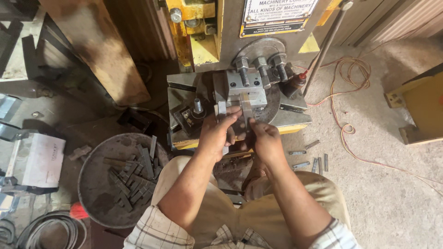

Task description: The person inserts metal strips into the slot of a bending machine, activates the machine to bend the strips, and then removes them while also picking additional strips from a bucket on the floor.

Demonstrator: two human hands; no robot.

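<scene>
I sit in front of a grey and yellow press machine [230, 46]. My left hand [216, 133] and my right hand [265, 140] both grip a flat metal strip [246, 107] that stands on the machine's bed [286, 117], its far end under the bolted steel die block [247, 85]. A second short strip [222, 109] shows above my left fingers. Both hands are close together at the bed's front edge.
A round grey pan [94, 184] with several cut metal strips [134, 177] sits at my left knee. More strips [307, 154] lie on the concrete floor to the right. An orange wire [346, 92] trails across the floor; a yellow box [422, 106] stands at far right.
</scene>
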